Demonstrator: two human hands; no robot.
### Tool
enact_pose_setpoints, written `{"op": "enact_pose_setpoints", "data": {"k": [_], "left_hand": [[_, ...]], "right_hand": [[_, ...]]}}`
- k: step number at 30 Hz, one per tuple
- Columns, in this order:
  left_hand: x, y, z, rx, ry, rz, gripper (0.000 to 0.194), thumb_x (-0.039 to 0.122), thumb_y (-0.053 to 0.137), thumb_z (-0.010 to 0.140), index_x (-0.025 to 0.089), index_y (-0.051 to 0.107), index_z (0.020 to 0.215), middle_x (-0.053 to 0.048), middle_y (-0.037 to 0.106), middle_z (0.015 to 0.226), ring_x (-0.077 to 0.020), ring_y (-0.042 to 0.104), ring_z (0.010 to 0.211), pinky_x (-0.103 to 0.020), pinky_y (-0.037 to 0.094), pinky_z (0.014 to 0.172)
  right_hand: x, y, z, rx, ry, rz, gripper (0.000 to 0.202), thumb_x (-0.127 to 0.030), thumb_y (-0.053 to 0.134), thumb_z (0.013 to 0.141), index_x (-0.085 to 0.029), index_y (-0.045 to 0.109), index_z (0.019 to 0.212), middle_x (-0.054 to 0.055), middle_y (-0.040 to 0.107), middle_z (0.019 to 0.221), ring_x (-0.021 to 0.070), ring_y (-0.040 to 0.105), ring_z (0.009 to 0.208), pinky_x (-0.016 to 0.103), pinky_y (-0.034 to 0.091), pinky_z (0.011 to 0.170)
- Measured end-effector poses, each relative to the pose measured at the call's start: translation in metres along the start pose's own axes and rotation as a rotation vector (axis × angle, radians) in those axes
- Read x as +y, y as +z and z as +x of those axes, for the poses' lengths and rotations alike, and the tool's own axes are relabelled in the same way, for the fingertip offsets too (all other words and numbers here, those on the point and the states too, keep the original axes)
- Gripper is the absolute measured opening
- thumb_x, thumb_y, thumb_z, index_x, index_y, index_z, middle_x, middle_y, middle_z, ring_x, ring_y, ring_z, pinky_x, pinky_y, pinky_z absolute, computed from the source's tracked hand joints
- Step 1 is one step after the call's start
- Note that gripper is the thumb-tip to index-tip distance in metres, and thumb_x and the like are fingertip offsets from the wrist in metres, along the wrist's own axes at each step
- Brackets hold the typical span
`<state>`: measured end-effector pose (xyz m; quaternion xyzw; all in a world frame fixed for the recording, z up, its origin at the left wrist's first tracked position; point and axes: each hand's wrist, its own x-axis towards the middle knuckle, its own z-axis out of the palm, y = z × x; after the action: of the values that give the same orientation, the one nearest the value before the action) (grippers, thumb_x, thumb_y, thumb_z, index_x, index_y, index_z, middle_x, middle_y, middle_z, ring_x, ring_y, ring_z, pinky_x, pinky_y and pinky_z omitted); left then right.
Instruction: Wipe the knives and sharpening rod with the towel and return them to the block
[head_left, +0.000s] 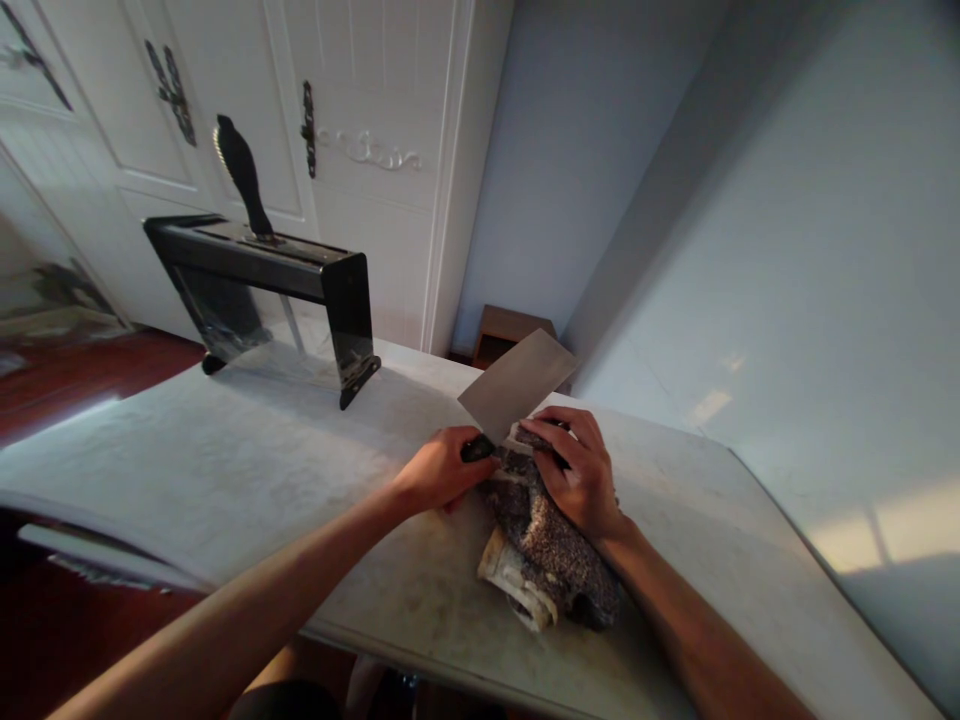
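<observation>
A broad metal blade with a dark handle is tilted above the tabletop in front of me. My left hand is closed on the dark handle at the blade's lower left. A speckled brown-grey cloth with a pale edge hangs bunched below the handle and reaches the table. My right hand pinches the cloth's upper part close to the blade's base, with its fingers wrapped over it. The cloth hides part of the handle.
On the white table, at the back left, stands a black-framed holder with clear sides and a black-handled tool upright in it. Behind are white cabinets, a small brown wooden unit and a wall on the right.
</observation>
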<state>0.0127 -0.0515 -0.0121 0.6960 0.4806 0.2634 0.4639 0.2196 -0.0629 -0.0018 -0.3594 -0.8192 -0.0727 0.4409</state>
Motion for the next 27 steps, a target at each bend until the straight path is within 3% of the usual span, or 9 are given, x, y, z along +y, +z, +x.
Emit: {"op": "enact_pose_setpoints", "data": {"k": [9, 18, 27], "left_hand": [[0.001, -0.002, -0.005, -0.394, -0.009, -0.266, 0.031, 0.046, 0.063, 0.079, 0.019, 0.05, 0.087, 0.008, 0.051, 0.046, -0.0096, 0.046, 0.03, -0.016, 0.035, 0.029], [0.002, -0.006, -0.005, -0.487, -0.078, -0.384, 0.022, 0.033, 0.064, 0.072, 0.019, 0.048, 0.081, 0.01, 0.048, 0.046, -0.0092, 0.045, 0.029, -0.018, 0.038, 0.026], [0.002, -0.009, -0.004, -0.525, -0.082, -0.388, 0.017, 0.031, 0.062, 0.072, 0.019, 0.052, 0.079, 0.009, 0.047, 0.047, -0.0082, 0.044, 0.03, -0.016, 0.038, 0.028]], "right_hand": [[-0.001, -0.005, -0.001, 0.051, -0.048, -0.118, 0.04, -0.009, 0.057, 0.087, -0.03, 0.062, 0.121, 0.008, 0.06, 0.113, 0.0256, 0.056, 0.104, 0.046, 0.047, 0.089], [0.025, -0.011, 0.001, 0.274, 0.022, -0.175, 0.033, -0.009, 0.054, 0.087, -0.027, 0.065, 0.113, 0.008, 0.061, 0.111, 0.0256, 0.057, 0.106, 0.047, 0.047, 0.091], [0.043, -0.021, 0.002, 0.447, 0.248, -0.175, 0.019, -0.023, 0.052, 0.091, -0.021, 0.065, 0.104, 0.01, 0.061, 0.108, 0.0249, 0.056, 0.109, 0.048, 0.044, 0.099]]}}
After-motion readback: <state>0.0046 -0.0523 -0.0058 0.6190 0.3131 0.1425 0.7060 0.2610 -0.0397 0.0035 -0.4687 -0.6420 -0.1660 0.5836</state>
